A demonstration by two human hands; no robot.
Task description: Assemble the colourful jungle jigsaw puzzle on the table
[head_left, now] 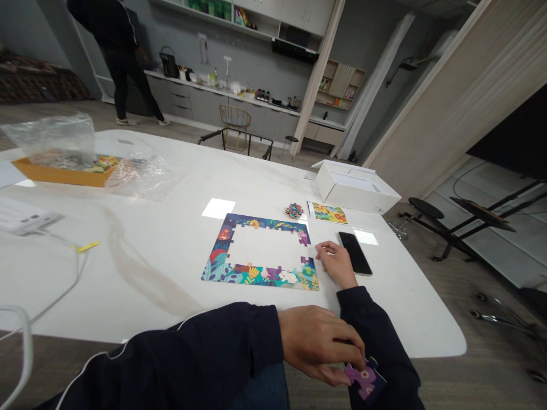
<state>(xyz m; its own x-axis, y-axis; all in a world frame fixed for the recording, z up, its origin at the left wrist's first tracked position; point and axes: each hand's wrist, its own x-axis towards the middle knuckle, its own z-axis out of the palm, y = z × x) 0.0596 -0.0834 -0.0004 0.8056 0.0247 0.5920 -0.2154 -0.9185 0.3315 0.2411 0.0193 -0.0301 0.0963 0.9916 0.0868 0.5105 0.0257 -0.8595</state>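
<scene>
My left hand (322,344) reaches across in front of me, over my right forearm, with thumb and fingers pinching a purple and dark blue puzzle piece (365,380). Resting on the table beside the puzzle's right edge, my right hand (335,263) has its fingers loosely bent, and I see nothing in them. The puzzle frame (245,273) lies flat, joined into a colourful border around a bare middle. A gap shows in its right side, close to my right fingertips. Beyond the frame sits a small pile of puzzle pieces (294,210).
A black phone (355,253) lies right of my right hand. Behind it are a picture card (328,213) and an open white box (356,188). At left stand an orange tray (64,172) with plastic wrapping and a white device (25,216) with a cable. A person (122,51) stands far back.
</scene>
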